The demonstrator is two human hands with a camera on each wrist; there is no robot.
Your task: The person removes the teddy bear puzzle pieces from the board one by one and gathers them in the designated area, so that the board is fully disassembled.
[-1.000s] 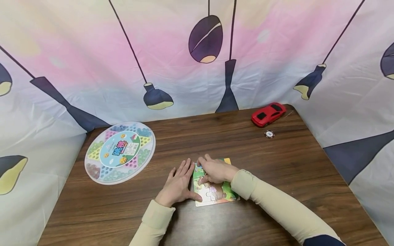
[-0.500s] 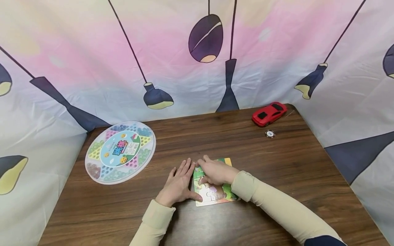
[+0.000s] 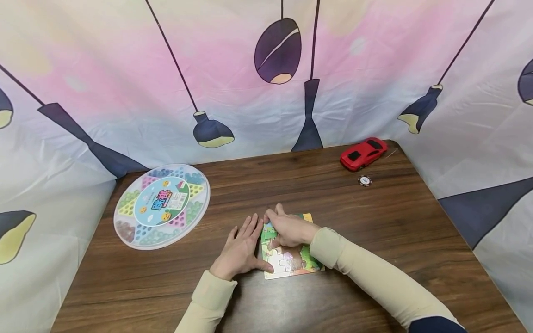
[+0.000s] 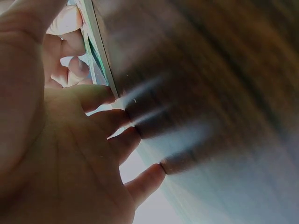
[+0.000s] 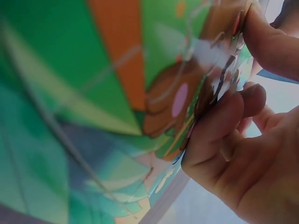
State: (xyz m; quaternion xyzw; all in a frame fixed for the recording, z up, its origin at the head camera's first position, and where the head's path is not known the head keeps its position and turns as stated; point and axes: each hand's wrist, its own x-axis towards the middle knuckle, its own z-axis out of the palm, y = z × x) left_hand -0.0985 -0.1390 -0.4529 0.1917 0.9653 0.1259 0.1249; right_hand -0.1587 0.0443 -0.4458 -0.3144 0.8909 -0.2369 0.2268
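Note:
A jigsaw puzzle [image 3: 289,264] in a flat tray lies on the table before me, printed in green, brown and orange. My left hand [image 3: 239,253] lies along its left edge with fingers straight, the thumb resting on the lower left corner. Over the upper left part of the puzzle is my right hand [image 3: 291,230], its fingers bent and touching the surface. In the right wrist view, some piece edges stand slightly raised between thumb and fingers of the right hand [image 5: 243,154]. Whether it pinches a piece or presses one down is hidden.
A round Chinese checkers set [image 3: 164,208] lies at the table's left. Toward the back right are a red toy car [image 3: 363,154] and a poker chip [image 3: 364,181]. Printed cloth [image 3: 245,97] hangs behind the brown wooden table [image 3: 266,185].
My right hand's fingers have shifted slightly up and left, one finger now lifted higher, showing more of the green piece beneath. The left hand has stayed in place.

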